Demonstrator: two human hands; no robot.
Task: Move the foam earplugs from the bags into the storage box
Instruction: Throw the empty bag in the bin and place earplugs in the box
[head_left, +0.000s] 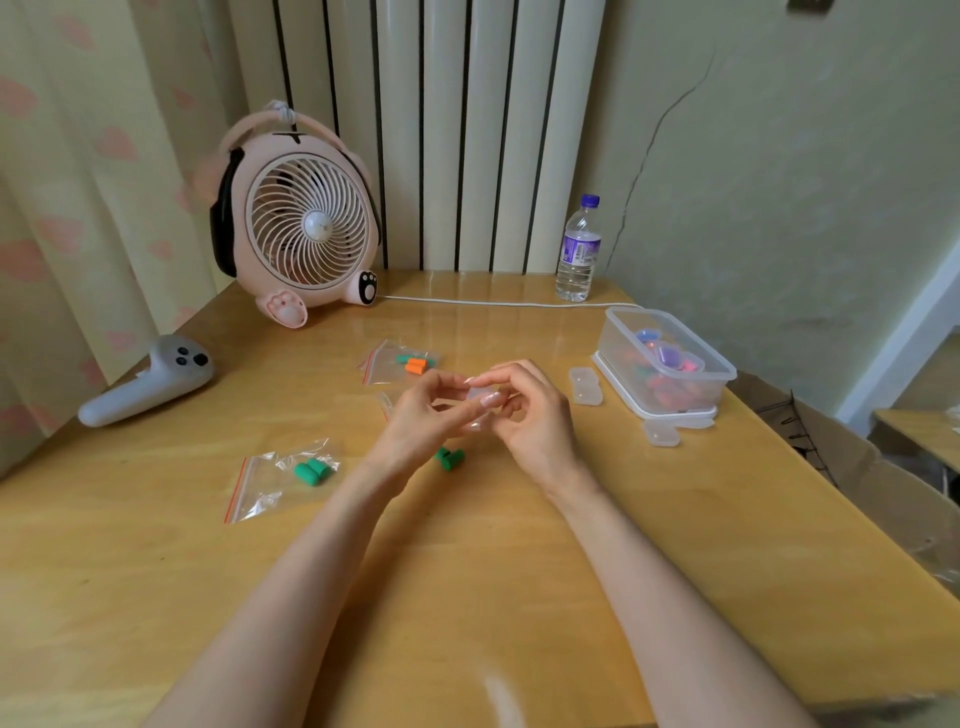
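Both hands meet above the table's middle around a small clear plastic case (480, 397). My left hand (426, 415) and my right hand (530, 415) pinch it between their fingertips. Two green earplugs (450, 458) lie loose on the table just below the hands. A zip bag (283, 480) at the left holds green earplugs (311, 472). Another zip bag (397, 361) farther back holds an orange and a green earplug. The clear storage box (670, 364) at the right holds several small cases with coloured earplugs.
A pink desk fan (301, 223) stands at the back left, its white cable (493, 303) running right. A water bottle (578, 249) stands at the back. A grey controller (148, 382) lies at the left. Small empty cases (586, 385) (661, 434) lie beside the box.
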